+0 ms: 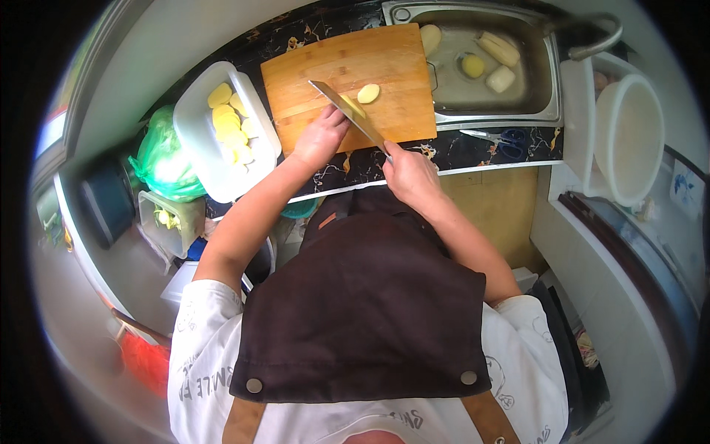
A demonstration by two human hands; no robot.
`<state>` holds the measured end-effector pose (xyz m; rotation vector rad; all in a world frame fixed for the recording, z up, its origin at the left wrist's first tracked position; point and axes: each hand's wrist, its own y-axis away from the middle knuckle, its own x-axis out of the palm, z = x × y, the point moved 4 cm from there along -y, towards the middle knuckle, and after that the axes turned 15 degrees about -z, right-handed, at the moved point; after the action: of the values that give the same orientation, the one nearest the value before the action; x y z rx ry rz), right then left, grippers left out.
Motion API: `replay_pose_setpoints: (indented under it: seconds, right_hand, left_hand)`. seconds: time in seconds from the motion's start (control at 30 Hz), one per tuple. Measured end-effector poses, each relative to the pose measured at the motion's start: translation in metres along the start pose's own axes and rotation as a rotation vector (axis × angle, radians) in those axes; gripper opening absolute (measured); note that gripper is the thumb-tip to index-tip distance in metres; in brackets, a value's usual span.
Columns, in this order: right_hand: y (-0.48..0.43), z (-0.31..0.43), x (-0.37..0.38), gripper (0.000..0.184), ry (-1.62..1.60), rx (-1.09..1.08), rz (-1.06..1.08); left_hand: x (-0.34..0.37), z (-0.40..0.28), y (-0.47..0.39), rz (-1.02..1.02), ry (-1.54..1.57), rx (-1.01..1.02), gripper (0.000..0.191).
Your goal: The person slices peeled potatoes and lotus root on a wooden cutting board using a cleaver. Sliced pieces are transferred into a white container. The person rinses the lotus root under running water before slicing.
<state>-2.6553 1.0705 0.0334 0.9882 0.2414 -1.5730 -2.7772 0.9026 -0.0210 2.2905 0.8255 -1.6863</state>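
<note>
My right hand grips the handle of a kitchen knife, whose long blade slants up and left over a wooden cutting board. At the left side of the blade is my left hand, its fingers bent; whatever lies under them is hidden. A pale yellow peeled piece, probably potato, shows along the blade's right side. Just right of it a cut oval slice lies flat on the board. Several similar yellow slices rest in a white plastic tub left of the board.
A steel sink at the right holds water and several peeled vegetables. Scissors with dark blue handles lie on the black counter below it. A green plastic bag sits left of the tub. White plastic containers stand at the far right.
</note>
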Motion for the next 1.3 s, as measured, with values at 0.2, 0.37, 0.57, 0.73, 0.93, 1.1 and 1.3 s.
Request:
replay_pose_setpoints:
  seconds: [0.2, 0.37, 0.57, 0.73, 0.93, 1.1, 1.3]
  right_hand:
    - [0.004, -0.004, -0.001, 0.032, -0.012, 0.001, 0.026]
    - [-0.001, 0.000, -0.005, 0.030, -0.030, 0.015, 0.063]
    - [-0.019, 0.004, 0.004, 0.025, -0.058, 0.016, 0.048]
    - [-0.046, -0.002, 0.030, 0.023, -0.054, -0.006, 0.047]
    - [-0.060, -0.009, 0.052, 0.021, -0.104, 0.034, -0.001]
    - [-0.032, 0.003, 0.014, 0.022, -0.095, 0.023, 0.012]
    - [-0.009, 0.004, 0.002, 0.021, -0.064, -0.007, 0.009]
  left_hand:
    - [-0.001, -0.001, -0.001, 0.025, 0.026, -0.014, 0.038]
    - [-0.001, 0.000, -0.001, -0.011, 0.012, 0.004, 0.039]
    - [0.000, -0.001, 0.000, -0.025, -0.017, -0.007, 0.043]
    - [0.000, -0.003, 0.003, -0.021, -0.049, -0.008, 0.043]
    - [-0.001, -0.002, 0.006, -0.118, -0.048, 0.037, 0.043]
    - [0.002, 0.001, 0.009, -0.074, -0.049, 0.007, 0.040]
    - [0.003, 0.002, 0.008, -0.097, 0.010, 0.025, 0.041]
